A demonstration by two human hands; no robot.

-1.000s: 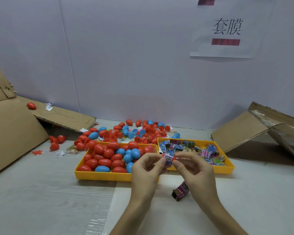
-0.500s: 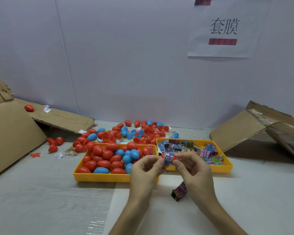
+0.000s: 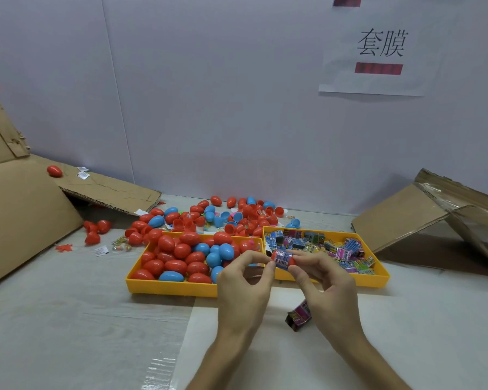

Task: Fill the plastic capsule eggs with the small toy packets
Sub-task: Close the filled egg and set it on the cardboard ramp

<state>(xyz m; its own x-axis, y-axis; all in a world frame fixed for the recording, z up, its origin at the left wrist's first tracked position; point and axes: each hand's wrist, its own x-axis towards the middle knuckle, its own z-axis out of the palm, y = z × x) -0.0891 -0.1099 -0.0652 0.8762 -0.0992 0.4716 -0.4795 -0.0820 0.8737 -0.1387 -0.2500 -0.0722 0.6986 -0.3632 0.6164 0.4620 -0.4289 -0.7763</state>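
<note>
Both hands meet in front of the two yellow trays. My left hand (image 3: 244,280) and my right hand (image 3: 326,280) pinch a red capsule egg (image 3: 283,259) between their fingertips, with a blue-and-pink printed packet wrapped around its middle. The left yellow tray (image 3: 164,287) holds several red and blue eggs (image 3: 181,256). Small colourful toy packets (image 3: 319,244) fill the right yellow tray (image 3: 378,278). One more packet (image 3: 299,316) lies on the table just under my right wrist.
A loose heap of red and blue eggs and open halves (image 3: 226,216) lies behind the trays. Cardboard sheets lean at the left (image 3: 20,209) and the right (image 3: 423,218). A lone red egg (image 3: 54,170) sits on the left cardboard. A white wall stands behind.
The hands keep working the egg and packet at the same spot; the red egg shows a little more between the fingertips now. Nothing else moved.
</note>
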